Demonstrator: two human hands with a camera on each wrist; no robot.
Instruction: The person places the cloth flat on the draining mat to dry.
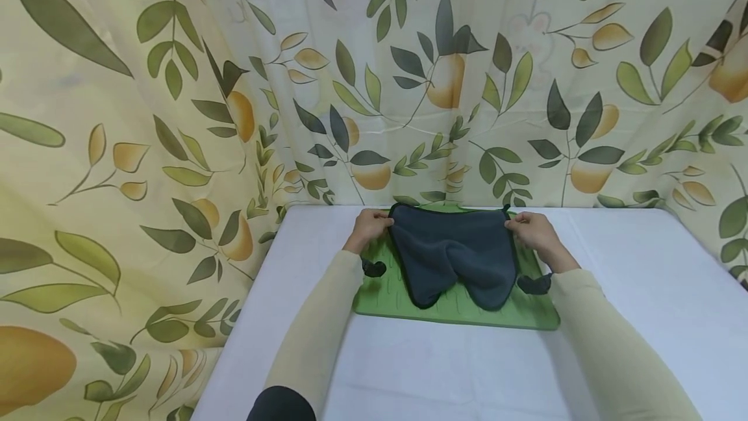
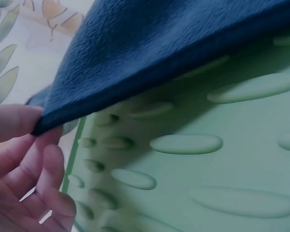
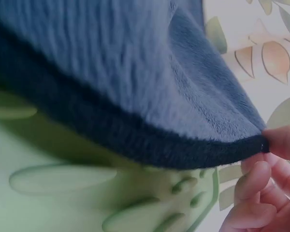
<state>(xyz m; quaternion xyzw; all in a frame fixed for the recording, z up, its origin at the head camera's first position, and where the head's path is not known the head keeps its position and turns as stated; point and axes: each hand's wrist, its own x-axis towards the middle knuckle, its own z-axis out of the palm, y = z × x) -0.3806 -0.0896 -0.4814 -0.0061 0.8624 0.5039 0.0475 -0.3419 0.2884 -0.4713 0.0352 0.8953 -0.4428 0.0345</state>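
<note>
A dark blue-grey cloth (image 1: 452, 245) with black edging hangs between my two hands, above a green ridged board (image 1: 380, 301). My left hand (image 1: 369, 229) pinches its upper left corner between thumb and fingers; in the left wrist view the thumb lies over the cloth's edge (image 2: 111, 99). At the upper right corner, my right hand (image 1: 534, 234) pinches the cloth the same way, and the right wrist view shows thumb and fingertip on the black hem (image 3: 208, 153). The cloth's lower part sags in folds and hides the middle of the board.
The board lies on a white-covered table (image 1: 432, 369), near its far edge. A curtain (image 1: 409, 102) printed with leaves and fruit hangs behind the table and along the left. Black straps (image 1: 534, 284) show at both wrists.
</note>
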